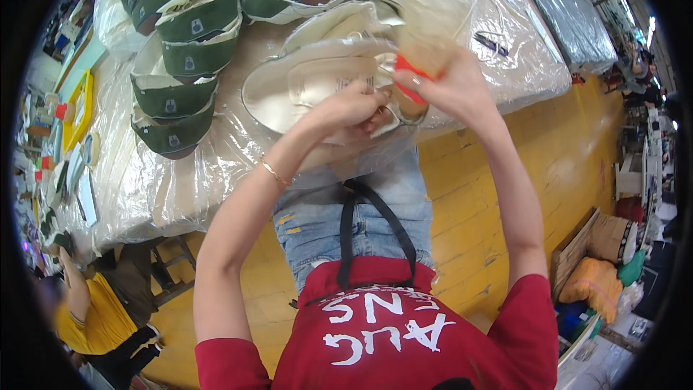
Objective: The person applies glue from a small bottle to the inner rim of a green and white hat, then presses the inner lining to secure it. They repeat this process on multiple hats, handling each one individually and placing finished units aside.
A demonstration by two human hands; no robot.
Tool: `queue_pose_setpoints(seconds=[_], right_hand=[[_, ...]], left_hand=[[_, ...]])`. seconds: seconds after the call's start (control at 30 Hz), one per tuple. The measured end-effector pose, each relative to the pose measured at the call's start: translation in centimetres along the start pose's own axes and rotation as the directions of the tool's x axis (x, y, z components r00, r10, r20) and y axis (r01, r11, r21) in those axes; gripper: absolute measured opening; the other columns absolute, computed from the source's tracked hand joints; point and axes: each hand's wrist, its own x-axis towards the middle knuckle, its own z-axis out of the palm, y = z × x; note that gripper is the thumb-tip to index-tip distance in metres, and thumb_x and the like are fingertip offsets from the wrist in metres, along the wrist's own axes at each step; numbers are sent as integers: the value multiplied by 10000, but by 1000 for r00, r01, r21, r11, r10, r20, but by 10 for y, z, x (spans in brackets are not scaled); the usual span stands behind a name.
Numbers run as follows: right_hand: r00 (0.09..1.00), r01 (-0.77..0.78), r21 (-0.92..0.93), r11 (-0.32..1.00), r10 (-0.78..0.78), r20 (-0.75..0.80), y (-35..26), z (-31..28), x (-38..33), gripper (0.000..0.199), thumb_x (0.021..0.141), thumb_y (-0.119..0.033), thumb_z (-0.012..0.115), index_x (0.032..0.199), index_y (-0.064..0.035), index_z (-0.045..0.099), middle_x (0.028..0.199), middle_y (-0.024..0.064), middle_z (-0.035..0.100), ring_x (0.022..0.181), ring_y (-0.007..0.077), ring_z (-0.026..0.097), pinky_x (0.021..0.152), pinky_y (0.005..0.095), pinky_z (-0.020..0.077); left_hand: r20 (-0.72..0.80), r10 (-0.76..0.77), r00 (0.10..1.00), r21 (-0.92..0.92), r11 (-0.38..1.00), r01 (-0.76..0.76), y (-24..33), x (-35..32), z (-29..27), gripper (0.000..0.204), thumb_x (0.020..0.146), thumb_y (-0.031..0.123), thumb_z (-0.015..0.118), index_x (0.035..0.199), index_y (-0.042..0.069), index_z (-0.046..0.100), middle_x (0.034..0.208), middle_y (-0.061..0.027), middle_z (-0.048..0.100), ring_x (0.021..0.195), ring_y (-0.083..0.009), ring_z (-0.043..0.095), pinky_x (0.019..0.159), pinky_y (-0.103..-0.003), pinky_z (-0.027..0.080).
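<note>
The scene is viewed from the wearer's head — steeply downward, through one wide fisheye — with the left hand (354, 108) and right hand (463, 88) seen close and the red shirt (462, 343) nearest.

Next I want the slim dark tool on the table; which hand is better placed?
The right hand, I'd judge: it's nearer the slim dark tool, though the red object in it would probably need putting down. The left hand is farther across, holding the cream-lined shoe upper.
</note>
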Motion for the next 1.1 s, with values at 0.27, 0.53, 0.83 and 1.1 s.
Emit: queue_pose_setpoints(seconds=[0.27,0.53,0.83,1.1], right_hand=[[996,-44,-57,997,48,78,1,9,59,521,612,-425,751,794,61,702,791,253,683,785,357,696,700,402,562],[992,-50,-27,998,53,112,9,10,58,547,603,-419,749,826,79,703,847,251,695,818,362,694,743,391,571],[1000,-17,164,986,14,20,5,7,20,427,673,-316,748,904,38,685,889,253,691,855,386,682,764,410,559],[952,244,4,970,-239,-192,8,9,-52,310,826,-307,729,1039,-85,691,987,137,694,899,307,668,778,387,530]], left_hand=[[-15,7,1000,352,936,-1,21,-16,-8,448,892,418,632,897,-27,685,767,-65,652,580,-120,580,539,-284,465],[-164,64,984,330,944,-7,5,-6,6,409,893,400,711,786,6,691,645,0,605,568,-68,512,525,-252,412],[-194,87,977,351,936,-14,-14,-7,10,328,934,253,662,766,-28,675,622,-40,598,571,-93,510,535,-287,414],[-292,333,897,383,900,-209,-42,-2,25,315,908,248,661,798,-47,651,617,-127,601,557,-184,518,561,-376,436]])
